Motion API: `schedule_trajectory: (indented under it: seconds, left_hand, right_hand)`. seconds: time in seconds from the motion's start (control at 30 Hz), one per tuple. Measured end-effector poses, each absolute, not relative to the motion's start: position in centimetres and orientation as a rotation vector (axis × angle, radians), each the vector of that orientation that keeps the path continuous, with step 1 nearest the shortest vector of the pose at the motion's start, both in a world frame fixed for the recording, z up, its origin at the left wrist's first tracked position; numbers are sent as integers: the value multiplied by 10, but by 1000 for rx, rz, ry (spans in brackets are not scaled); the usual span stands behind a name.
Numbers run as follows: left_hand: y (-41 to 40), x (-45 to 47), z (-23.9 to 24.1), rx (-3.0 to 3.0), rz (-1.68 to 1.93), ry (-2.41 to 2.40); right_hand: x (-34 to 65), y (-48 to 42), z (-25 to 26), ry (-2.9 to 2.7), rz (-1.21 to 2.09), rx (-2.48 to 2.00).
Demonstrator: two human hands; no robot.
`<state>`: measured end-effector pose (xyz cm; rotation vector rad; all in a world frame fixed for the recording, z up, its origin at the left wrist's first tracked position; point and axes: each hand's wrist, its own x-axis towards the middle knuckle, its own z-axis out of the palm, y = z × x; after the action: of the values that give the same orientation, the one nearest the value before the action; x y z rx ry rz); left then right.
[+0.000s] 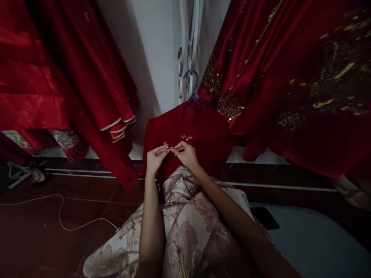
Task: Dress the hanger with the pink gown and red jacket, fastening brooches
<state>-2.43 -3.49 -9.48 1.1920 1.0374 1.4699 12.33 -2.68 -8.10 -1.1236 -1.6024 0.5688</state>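
A dark red top (208, 135) hangs on a purple hanger (191, 87) from a white hook on the wall. Small ornamental button clasps (186, 137) sit on its front. My left hand (155, 157) and my right hand (187, 154) meet at a clasp (169, 146) lower on the front, both pinching it with the fingertips. Below the red top spreads a pale pink floral skirt (185, 227) with shiny thread, under my forearms.
Red garments (87, 77) hang at the left, and red gowns with gold embroidery (304, 77) at the right. A white cable (60, 216) runs over the dark red tiled floor. A dark phone (264, 218) lies on a white surface (313, 239) at the lower right.
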Motion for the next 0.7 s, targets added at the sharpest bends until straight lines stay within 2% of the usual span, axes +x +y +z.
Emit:
schedule_trajectory:
  seconds: [0.27, 0.47, 0.57, 0.7]
  left_hand:
    - [-31, -23, -101, 1254, 1500, 1110]
    - [-29, -26, -105, 1328, 1511, 1167]
    - [-27, -28, -108, 1330, 1510, 1105]
    - [-28, -40, -114, 1484, 1437, 1098]
  right_hand:
    - [118, -29, -83, -1621, 446, -1097]
    - [114, -27, -87, -1630, 477, -1095]
    - [126, -32, -84, -1685, 605, -1104]
    - [163, -46, -76, -1677, 941, -1129]
